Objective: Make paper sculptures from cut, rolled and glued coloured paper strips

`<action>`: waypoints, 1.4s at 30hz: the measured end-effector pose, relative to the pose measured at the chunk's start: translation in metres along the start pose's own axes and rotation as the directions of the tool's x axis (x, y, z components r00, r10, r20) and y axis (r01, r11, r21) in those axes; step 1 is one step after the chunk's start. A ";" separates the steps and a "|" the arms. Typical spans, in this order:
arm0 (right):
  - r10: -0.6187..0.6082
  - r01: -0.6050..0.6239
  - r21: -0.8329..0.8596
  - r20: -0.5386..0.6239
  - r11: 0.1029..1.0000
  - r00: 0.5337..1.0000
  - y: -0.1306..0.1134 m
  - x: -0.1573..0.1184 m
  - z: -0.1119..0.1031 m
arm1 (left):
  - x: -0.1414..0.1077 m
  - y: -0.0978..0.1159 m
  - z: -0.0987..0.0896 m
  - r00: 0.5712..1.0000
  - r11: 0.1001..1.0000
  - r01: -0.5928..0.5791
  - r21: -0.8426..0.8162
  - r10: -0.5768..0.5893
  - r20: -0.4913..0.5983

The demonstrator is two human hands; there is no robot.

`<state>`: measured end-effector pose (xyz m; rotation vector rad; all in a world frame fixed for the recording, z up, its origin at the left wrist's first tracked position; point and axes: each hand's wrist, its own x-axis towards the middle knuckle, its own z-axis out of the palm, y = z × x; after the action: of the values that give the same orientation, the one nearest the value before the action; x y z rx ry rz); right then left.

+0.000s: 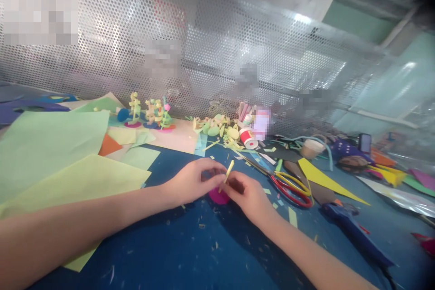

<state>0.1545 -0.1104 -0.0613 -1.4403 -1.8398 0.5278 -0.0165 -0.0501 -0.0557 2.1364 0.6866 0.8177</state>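
Yellow strip (229, 170) leaning over magenta disc (219, 196). Left hand (195, 182), right hand (247, 194) flanking disc, fingertips bunching at strip; can't tell if clamping. Scissors (291, 189), blue tool (356, 234) lying right of disc, green paper (50, 149) lying left.

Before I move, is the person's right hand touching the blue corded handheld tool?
Apart. The head view shows the right hand left of the tool, with blue tabletop and a pale green strip visible between them.
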 end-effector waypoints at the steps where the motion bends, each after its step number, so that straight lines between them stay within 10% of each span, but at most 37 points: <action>1: -0.001 0.001 -0.002 -0.006 1.000 1.000 -0.001 0.000 0.000 | 0.000 0.001 0.000 1.000 1.000 -0.011 -0.028 0.011 -0.002; 20: 0.027 -0.027 0.021 0.003 0.999 1.000 -0.008 -0.003 0.001 | 0.004 0.001 0.004 0.999 0.999 -0.035 0.000 0.035 -0.010; 28: -0.047 0.106 0.194 -0.287 0.975 0.957 -0.006 0.001 -0.009 | 0.004 0.002 0.002 0.999 0.998 -0.053 0.035 0.053 -0.004; 42: -0.029 0.107 0.213 -0.344 0.971 0.939 -0.021 0.011 -0.020 | 0.004 0.004 0.002 0.998 0.997 -0.067 0.034 0.067 0.007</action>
<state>0.1549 -0.1086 -0.0301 -1.2212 -1.4974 0.4118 -0.0120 -0.0506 -0.0525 2.2020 0.6334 0.8404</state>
